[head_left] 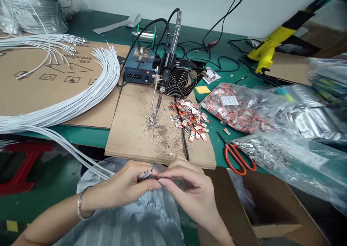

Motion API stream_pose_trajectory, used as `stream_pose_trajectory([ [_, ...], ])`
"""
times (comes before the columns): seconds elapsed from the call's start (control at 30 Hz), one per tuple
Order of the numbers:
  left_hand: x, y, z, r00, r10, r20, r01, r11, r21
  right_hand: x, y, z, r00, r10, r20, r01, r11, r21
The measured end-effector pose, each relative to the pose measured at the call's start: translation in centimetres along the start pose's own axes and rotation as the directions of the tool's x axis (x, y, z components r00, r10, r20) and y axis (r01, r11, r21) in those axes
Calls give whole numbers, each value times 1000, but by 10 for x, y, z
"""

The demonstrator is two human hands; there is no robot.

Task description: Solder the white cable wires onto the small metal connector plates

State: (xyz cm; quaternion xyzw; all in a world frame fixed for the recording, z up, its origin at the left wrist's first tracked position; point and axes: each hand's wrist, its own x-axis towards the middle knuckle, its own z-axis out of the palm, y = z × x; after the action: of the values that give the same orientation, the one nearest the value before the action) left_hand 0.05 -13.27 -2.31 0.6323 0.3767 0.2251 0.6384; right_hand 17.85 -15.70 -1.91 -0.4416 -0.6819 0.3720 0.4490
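In the head view, cardboard [29, 96] reads "C/NO. MADE IN CHINA" upside down, while the left hand [130, 183] grips white cables [145, 174], ends jutting between thumb and forefinger, and the right hand [193, 183] pinches its fingertips together against the left's, their hold too small to tell.

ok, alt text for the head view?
Left hand grips white cables near their ends, the right hand pinching beside it, in front of a cardboard sheet. Above it, a mounted soldering iron points down beside piled orange-trimmed USB plugs.
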Motion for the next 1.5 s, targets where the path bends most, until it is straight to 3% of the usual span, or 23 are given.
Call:
stream_pose_trajectory([
  [0.1,1,0,4,999,24,-22,-22,997,77,-1,0,2,997,73,-39,-73,997,22],
  [0.17,0,-1,6,998,9,-64,-5,998,57,-1,2,5,985,164,-49,-156,978,138],
  [0.3,-7,1,4,1000,14,-7,-14,999,-29,3,10,13,954,290,79,-282,776,564],
  [0.37,-12,2,1,999,0,40,3,997,-75,7,13,12,955,290,56,-255,712,654],
  [0.43,-16,1,-2,998,-46,35,50,990,-128,10,15,9,950,295,-99,-147,705,694],
  [0.5,-18,1,-3,995,-94,-40,86,982,-170,9,15,6,935,293,-198,-108,770,629],
  [0.6,-15,0,-3,980,-119,-163,83,974,-209,3,10,11,956,278,-95,-223,896,384],
  [0.7,-11,-1,1,973,-77,-216,41,985,-167,-1,5,21,966,255,-47,-231,928,292],
  [0.87,-13,-8,5,944,122,-306,-63,979,195,3,5,24,966,251,-60,-229,941,250],
  [1.03,-19,-8,1,923,308,-230,-158,850,502,13,2,7,962,268,60,-274,952,136],
  [1.1,-19,-7,2,917,327,-227,-167,833,528,15,3,7,950,297,95,-311,921,235],
  [1.17,-17,-7,5,926,267,-266,-137,896,423,14,6,14,947,315,69,-312,840,444],
  [1.27,-10,-6,12,939,62,-337,-44,997,60,8,12,39,936,346,-63,-225,726,650],
  [1.4,-5,-2,15,952,-99,-289,12,958,-288,2,14,63,914,359,-191,-141,720,679],
  [1.5,-8,0,11,963,-111,-246,26,945,-325,6,9,51,934,326,-148,-158,746,647],
])
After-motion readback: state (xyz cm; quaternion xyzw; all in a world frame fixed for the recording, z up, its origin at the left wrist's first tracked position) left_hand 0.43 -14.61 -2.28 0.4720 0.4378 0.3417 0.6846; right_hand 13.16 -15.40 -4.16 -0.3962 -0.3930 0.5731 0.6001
